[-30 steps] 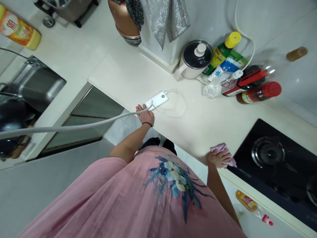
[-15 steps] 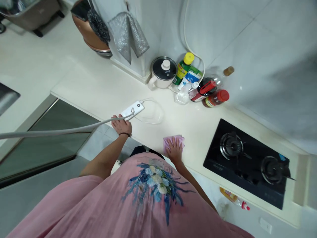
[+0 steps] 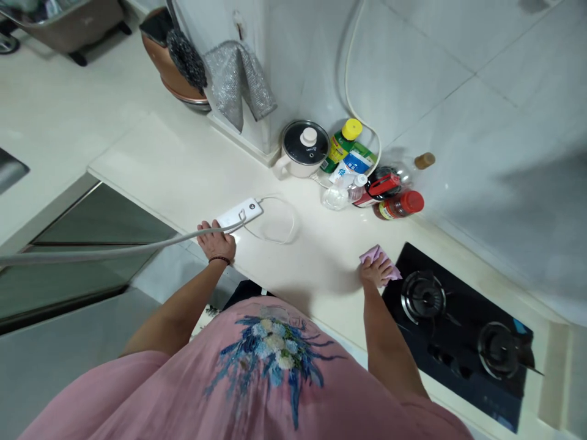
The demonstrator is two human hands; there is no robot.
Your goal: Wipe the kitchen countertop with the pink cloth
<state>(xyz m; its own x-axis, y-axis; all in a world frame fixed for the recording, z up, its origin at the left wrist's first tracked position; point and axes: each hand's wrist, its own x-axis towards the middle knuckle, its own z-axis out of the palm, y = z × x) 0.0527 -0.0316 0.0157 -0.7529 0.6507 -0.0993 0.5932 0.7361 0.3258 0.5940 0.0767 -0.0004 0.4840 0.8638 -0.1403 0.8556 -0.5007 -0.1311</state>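
Note:
My right hand [image 3: 376, 270] presses a pink cloth [image 3: 376, 253] against the white countertop [image 3: 316, 256]. The cloth is bunched under and around the fingers, its right corner reaching the left edge of the black gas stove [image 3: 458, 336]. At the counter's front edge my left hand [image 3: 217, 243] rests flat with the fingers apart, holding nothing. Beside its fingertips lies a white power bank [image 3: 241, 212] with a looped white cable [image 3: 293, 229]. A thick pale cord [image 3: 137, 247] passes just over the left fingers.
Along the wall stand a small lidded pot [image 3: 302, 150], a yellow-capped green bottle [image 3: 342, 143], a clear plastic bottle [image 3: 337, 197] and a red-lidded jar [image 3: 398, 205]. A silver cloth [image 3: 238, 79] hangs by a copper-coloured pan [image 3: 172, 67]. The stove has two burners.
My right hand has slid the pink cloth to the right and away from the front edge, up to the stove. My left hand stays at the counter edge by the power bank.

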